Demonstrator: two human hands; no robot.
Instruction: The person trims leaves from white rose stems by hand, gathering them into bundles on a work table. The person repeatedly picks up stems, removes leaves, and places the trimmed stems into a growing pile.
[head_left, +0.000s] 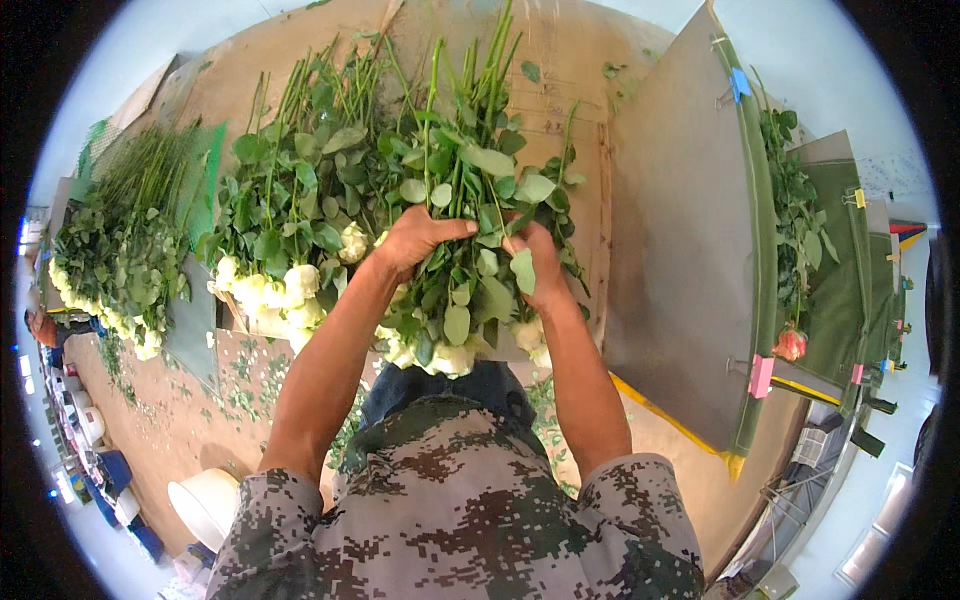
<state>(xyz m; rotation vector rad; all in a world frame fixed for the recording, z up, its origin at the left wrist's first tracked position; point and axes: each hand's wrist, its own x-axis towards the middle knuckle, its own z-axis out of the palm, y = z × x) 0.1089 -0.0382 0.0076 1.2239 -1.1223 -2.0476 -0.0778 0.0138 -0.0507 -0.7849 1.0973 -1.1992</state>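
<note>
Directly before me is a bunch of cream-white roses (450, 358), its heads towards my body and its green stems pointing away across the table. My left hand (420, 238) grips the bunch from the left, the thumb laid across the leafy stems. On the right side, my right hand (538, 259) closes around stems of the same bunch, its fingers partly covered by leaves. More cream-white roses (300, 283) lie close to my left forearm, their heads along the table's near edge. One leafy stem (564, 150) stands out right of the bunch.
A brown table surface (577, 67) lies beneath the flowers. To the right rises a grey panel (675, 247) with green fabric edging and clips; a pink-red rose (790, 343) lies beyond it. Far left are more white roses (135, 225) by green netting (211, 161). A white bucket (201, 504) stands on the leaf-littered floor.
</note>
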